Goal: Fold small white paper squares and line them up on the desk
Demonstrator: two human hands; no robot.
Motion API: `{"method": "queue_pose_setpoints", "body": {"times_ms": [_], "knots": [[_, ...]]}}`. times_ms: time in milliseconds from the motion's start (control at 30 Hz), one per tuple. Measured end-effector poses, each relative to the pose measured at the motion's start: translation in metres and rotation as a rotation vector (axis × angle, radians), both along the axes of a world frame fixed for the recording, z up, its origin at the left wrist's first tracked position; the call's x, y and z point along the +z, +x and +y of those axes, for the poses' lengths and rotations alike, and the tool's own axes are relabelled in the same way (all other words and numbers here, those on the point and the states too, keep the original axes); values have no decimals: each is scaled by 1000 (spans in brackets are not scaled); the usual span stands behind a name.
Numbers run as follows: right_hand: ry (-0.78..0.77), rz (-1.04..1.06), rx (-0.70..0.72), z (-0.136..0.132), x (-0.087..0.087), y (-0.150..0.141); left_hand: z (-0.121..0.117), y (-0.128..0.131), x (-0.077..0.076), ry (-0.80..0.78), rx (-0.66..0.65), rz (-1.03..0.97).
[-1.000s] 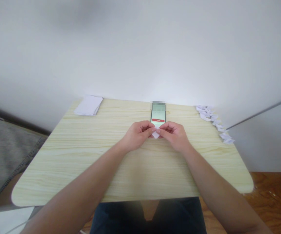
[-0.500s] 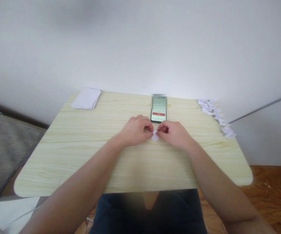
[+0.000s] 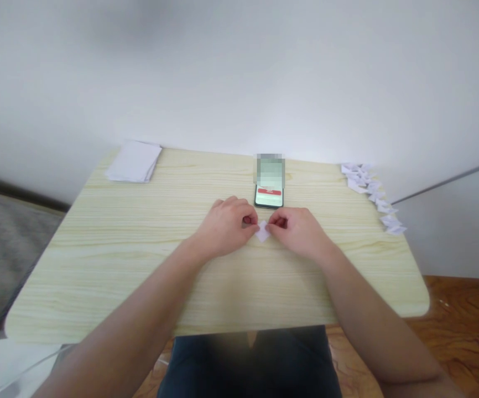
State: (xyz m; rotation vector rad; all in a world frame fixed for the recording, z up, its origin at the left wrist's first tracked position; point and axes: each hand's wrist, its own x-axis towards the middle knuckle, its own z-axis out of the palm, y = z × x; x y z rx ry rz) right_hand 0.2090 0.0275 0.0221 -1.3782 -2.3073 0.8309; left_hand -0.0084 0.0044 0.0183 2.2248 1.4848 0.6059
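Note:
Between my two hands is a small folded piece of white paper (image 3: 263, 232), roughly diamond-shaped, just above or on the table. My left hand (image 3: 232, 225) pinches its left corner between thumb and forefinger. The right corner is pinched the same way by my right hand (image 3: 295, 229). My fingertips hide both corners, and the finer folds are too small to make out. Just beyond my hands lies a phone (image 3: 269, 193) with a lit screen and a red bar, its upper part blurred.
On the light wood-grain table (image 3: 140, 232), a stack of white paper sheets (image 3: 134, 161) lies at the back left. Several folded white paper pieces (image 3: 372, 192) form a row along the right edge. A white wall (image 3: 223, 77) rises behind the table.
The camera view has shifted slightly. Both hands keep their pinch on the folded paper, and a little more of it shows between the fingertips.

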Motion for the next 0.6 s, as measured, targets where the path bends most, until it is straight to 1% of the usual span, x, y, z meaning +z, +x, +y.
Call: {"method": "queue_pose_setpoints", "body": {"times_ms": [200, 333, 467, 600], "knots": [[5, -55, -15, -3, 4, -3, -5, 3, 3, -4, 36, 43], [56, -98, -47, -14, 4, -8, -11, 6, 5, 14, 71, 85], [139, -73, -123, -28, -2, -12, -18, 10, 3, 30, 107, 95], [178, -40, -172, -34, -10, -15, -24, 13, -2, 51, 144, 76]]}}
